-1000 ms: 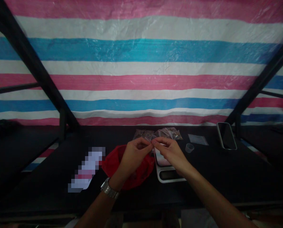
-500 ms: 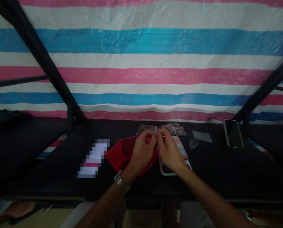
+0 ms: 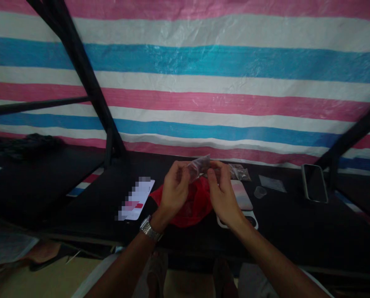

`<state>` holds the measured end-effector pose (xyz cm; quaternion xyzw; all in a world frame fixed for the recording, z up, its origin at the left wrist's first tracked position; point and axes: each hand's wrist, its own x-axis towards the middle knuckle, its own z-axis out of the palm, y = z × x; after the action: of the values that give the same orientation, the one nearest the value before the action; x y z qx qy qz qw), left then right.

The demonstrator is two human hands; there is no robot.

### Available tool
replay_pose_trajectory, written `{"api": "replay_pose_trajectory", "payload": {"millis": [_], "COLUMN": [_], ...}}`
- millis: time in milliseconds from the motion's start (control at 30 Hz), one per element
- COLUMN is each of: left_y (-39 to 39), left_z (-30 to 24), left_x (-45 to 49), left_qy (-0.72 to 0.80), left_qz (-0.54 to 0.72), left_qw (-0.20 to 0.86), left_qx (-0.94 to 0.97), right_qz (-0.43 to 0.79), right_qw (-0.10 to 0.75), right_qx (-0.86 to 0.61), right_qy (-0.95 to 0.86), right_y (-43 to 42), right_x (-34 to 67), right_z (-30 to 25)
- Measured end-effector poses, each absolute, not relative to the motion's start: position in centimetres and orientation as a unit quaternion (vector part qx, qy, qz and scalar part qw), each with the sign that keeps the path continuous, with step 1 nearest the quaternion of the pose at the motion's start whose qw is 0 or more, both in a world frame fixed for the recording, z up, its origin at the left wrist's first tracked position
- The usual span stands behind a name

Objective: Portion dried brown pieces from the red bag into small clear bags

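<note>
Pinching with the fingers and thumb of the left hand [image 3: 175, 191] at one end of a small clear bag [image 3: 200, 164], held up just above the far side of a red bag [image 3: 191, 210]; reaching to the other end with the right hand [image 3: 224, 192], though cannot tell whether gripping the plastic or only touching it. Looks light and limp, judging by the shine and creases, so probably thin, slick and quick to fold. Seems to contain something dark, too blurred to name, likely loose and apt to slide toward the lower end. Best taken by the edges or corners with gentle pressure, rather than squeezed across the filled middle; unlikely to break, but might slip or crumple. Past the right hand, partly covered, comes a scale [image 3: 242, 196], then, beyond it, more filled bags [image 3: 241, 172]. Farther right, in order, come a small clear cup [image 3: 260, 192], a flat clear bag [image 3: 272, 183] and a phone [image 3: 314, 183]; to the left, a white card [image 3: 144, 199].
</note>
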<state>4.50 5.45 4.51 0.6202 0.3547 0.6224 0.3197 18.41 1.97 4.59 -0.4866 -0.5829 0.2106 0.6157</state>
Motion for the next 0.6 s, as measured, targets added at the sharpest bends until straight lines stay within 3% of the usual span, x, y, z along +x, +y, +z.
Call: {"api": "replay_pose_trajectory", "payload": {"millis": [133,200,433,600], "left_y": [5.5,5.2,4.3,4.0], "left_z": [4.1,3.9,4.2,3.1], "left_x": [2.2,1.1,-2.0,-3.2], "left_qy": [0.373,0.389,0.546,0.624], "left_qz": [0.572,0.533,0.430,0.334], "left_qw": [0.314,0.297,0.135,0.148], "left_qx": [0.660,0.690,0.707,0.691], "right_qz": [0.467,0.537,0.347,0.246], "right_qw": [0.593,0.564,0.550,0.473], "right_qx": [-0.477,-0.447,-0.502,-0.512], "right_qy": [-0.451,-0.440,-0.570,-0.673], "right_y": [3.0,3.5,4.9,4.4], "right_x": [17.7,17.6,18.9,19.0], "right_z": [3.8,3.5,2.3,3.3]}}
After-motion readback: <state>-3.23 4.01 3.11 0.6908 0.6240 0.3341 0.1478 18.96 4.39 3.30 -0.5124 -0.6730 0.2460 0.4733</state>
